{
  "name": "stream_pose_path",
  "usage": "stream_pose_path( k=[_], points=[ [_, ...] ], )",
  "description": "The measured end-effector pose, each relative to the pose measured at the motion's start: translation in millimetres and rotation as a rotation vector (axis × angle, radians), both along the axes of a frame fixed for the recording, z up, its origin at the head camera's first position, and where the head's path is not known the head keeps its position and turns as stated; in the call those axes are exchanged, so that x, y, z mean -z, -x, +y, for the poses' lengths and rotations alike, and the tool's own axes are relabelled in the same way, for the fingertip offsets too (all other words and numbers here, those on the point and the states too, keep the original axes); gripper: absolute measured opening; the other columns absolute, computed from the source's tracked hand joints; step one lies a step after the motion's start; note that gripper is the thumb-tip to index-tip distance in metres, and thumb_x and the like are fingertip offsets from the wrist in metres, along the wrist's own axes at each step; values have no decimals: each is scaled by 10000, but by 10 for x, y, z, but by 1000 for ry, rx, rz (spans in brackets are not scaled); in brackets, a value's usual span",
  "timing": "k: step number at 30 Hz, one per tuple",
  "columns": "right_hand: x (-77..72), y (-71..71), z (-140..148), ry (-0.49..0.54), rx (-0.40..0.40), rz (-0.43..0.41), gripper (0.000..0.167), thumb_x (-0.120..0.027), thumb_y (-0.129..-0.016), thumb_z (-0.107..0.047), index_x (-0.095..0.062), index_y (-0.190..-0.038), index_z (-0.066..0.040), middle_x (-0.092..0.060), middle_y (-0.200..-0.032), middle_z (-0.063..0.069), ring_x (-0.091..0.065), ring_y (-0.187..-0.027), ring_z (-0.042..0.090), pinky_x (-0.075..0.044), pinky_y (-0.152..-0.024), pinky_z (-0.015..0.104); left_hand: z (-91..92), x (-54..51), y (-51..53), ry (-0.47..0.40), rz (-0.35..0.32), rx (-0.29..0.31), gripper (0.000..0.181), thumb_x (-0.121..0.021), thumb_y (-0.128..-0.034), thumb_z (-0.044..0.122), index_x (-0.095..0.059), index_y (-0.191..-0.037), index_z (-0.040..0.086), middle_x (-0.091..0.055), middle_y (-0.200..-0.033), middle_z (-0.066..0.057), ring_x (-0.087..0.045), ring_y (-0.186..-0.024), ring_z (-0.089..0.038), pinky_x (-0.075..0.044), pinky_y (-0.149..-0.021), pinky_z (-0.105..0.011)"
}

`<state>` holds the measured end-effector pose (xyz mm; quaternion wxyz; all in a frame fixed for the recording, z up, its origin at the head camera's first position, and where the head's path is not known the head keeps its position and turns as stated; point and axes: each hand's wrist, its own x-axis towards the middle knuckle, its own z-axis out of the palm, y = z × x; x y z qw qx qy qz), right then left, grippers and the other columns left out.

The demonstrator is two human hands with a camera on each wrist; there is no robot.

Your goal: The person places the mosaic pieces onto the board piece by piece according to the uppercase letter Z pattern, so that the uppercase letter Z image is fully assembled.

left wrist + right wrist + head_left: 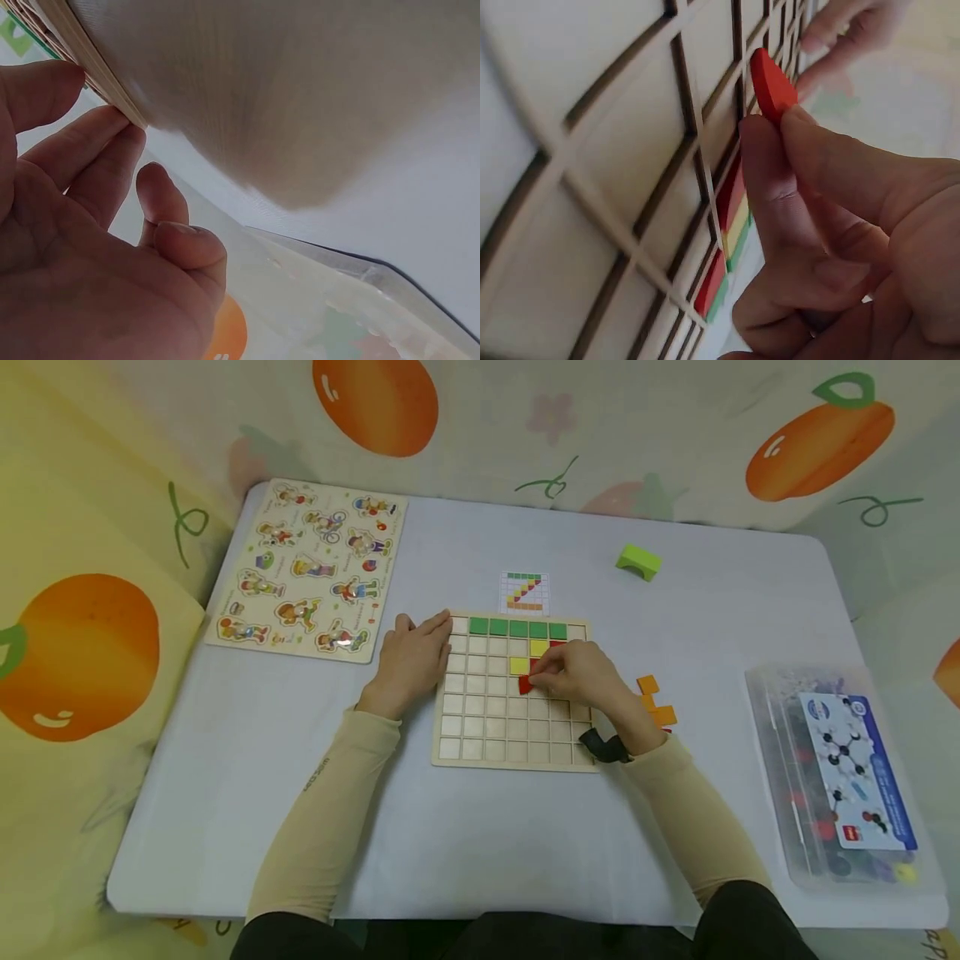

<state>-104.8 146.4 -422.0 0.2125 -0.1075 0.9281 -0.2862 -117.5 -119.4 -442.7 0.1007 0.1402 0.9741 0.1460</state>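
Note:
My right hand (577, 677) pinches a small red square tile (772, 86) between thumb and finger, tilted just over the wooden grid board (496, 728). Several green tiles (518, 628) fill part of the board's top row. Below them sit two yellow tiles (519, 666) in a diagonal, with red tiles (711, 285) beside them, partly hidden by the hand in the head view. My left hand (411, 662) rests along the board's left edge near the upper corner. In the left wrist view its extended fingers (105, 161) touch that edge, while the outer two bend.
A printed pattern card (524, 592) lies just behind the board. Loose orange tiles (663, 716) lie right of it, near the right forearm. A picture puzzle board (307, 572) is back left, a green arch block (639, 562) back right, and a clear plastic box (780, 777) far right.

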Motion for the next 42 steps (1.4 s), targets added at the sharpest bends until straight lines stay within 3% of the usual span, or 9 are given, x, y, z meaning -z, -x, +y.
stream_pose_path(
  k=[8,15,19,25,35,42],
  points=[
    [19,61,-136,-90,10,-64,207,-765,-917,-266,-833,-1028,-105,-807,-1008,87,-611,-911,212,-426,-701,260,12,11,-4,-20,19,-2,482,-496,-1067,230,-505,-1532,104,-452,-1644,-16,-477,-1110,-385,-454,-848,-477],
    [39,27,-176,-123,44,6,228,-816,-879,-354,-825,-955,-139,-806,-930,41,-633,-830,195,-422,-641,246,1,0,3,-5,-4,-3,493,-476,-1077,239,-473,-1555,120,-422,-1662,-5,-465,-1127,-382,-444,-859,-472],
    [5,-1,-117,-104,83,14,254,-815,-880,-368,-834,-966,-130,-811,-971,59,-653,-868,222,-459,-684,275,1,12,4,-11,-5,1,493,-475,-1078,240,-471,-1556,121,-418,-1665,-3,-464,-1120,-382,-444,-857,-472],
    [-76,-15,188,-103,134,11,243,-798,-902,-318,-840,-1028,-114,-792,-1152,126,-633,-989,256,-432,-745,287,-9,10,-6,-15,10,3,488,-481,-1076,238,-483,-1548,116,-428,-1659,-6,-468,-1109,-378,-442,-846,-471],
    [-198,-143,846,-213,217,-65,315,-782,-915,-357,-825,-1090,-98,-702,-1313,248,-619,-1115,355,-396,-668,256,-15,24,0,-24,18,6,483,-494,-1069,227,-500,-1537,109,-446,-1647,-14,-486,-1128,-394,-463,-867,-494],
    [-237,-352,1289,-278,238,-137,351,-789,-895,-409,-831,-1072,-109,-715,-1266,267,-626,-1096,393,-444,-675,270,-19,11,8,-14,23,19,486,-491,-1068,225,-496,-1538,103,-449,-1645,-21,-489,-1127,-399,-465,-855,-489]
  ],
)
